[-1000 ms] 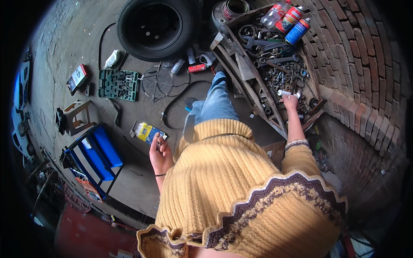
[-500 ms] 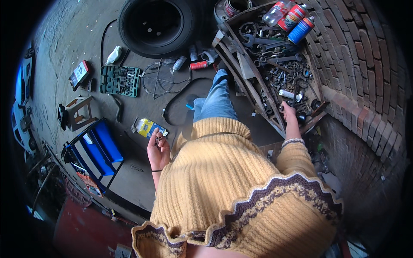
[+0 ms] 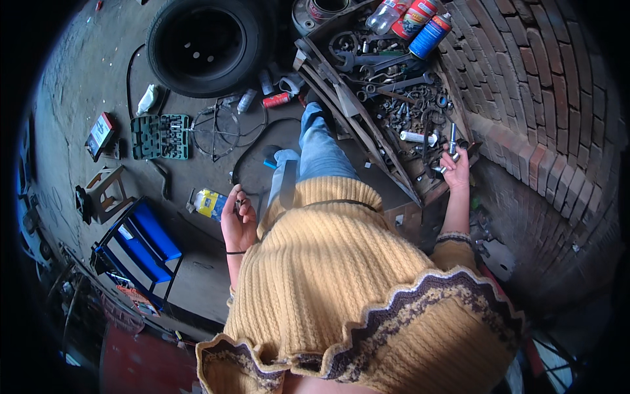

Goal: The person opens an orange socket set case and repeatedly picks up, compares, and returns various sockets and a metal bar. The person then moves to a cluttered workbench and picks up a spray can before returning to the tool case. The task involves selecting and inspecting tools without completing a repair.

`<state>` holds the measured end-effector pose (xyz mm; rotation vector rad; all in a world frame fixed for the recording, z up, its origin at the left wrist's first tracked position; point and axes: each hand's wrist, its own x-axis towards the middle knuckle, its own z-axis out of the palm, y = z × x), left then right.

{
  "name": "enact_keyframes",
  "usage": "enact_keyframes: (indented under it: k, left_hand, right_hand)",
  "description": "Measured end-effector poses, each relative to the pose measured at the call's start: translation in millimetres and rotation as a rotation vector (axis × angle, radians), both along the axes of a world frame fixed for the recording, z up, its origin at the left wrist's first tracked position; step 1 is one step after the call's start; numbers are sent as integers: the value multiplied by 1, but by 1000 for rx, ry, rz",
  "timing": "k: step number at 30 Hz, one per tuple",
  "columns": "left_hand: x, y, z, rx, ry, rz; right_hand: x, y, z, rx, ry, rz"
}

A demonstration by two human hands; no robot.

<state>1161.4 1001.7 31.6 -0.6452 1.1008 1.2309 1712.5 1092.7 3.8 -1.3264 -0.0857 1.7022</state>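
Observation:
My right hand [image 3: 457,169] is raised at the near right end of a wooden bench tray [image 3: 430,189]. Its fingers are closed around a shiny chrome socket wrench [image 3: 453,134] that points upward; its exact form is partly hidden by my fingers. Under and beyond it lie several wrenches [image 3: 397,85] and loose sockets and metal parts [image 3: 420,113], with a white tube [image 3: 415,137] among them. At the left of my body, my left hand [image 3: 239,220] is curled, pinching a small dark metal piece [image 3: 239,205] too small to name.
A brick wall [image 3: 531,105] rises at the right. Spray cans [image 3: 430,36] stand at the tray's far end. On the floor are a tire [image 3: 157,49], an open green socket case [image 3: 146,138], a wire ring, a black hose, a stool [image 3: 108,197] and a blue metal tray [image 3: 141,236].
My right hand has lifted up out of the tray and shifted right, now showing the chrome socket wrench. The view has turned slightly; my left hand stays curled in much the same place.

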Motion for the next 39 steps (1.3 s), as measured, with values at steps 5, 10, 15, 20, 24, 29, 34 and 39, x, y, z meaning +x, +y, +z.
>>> enact_keyframes:
  k: [5,10,15,20,24,29,34,39]
  left_hand:
    - [10,7,-2,-20,-2,45]
    - [15,20,-3,-35,-14,21]
    - [18,31,0,-44,-5,0]
    - [19,39,6,-50,38,-36]
    - [21,47,10,-80,87,-92]
    - [22,53,10,-58,109,-140]
    - [21,45,1,-9,34,-184]
    - [22,25,0,60,90,-193]
  right_hand:
    - [-7,39,7,41,-108,-33]
    - [6,48,-14,-125,-572,356]
    - [28,-26,-80,-385,-1283,667]
    - [13,-78,-123,-642,-1302,605]
    - [-10,-72,-129,-804,-1509,674]
    - [-13,-64,-102,-812,-1325,955]
    - [-11,-60,-61,-684,-1013,1129]
    - [-74,-9,15,-470,-676,1232]
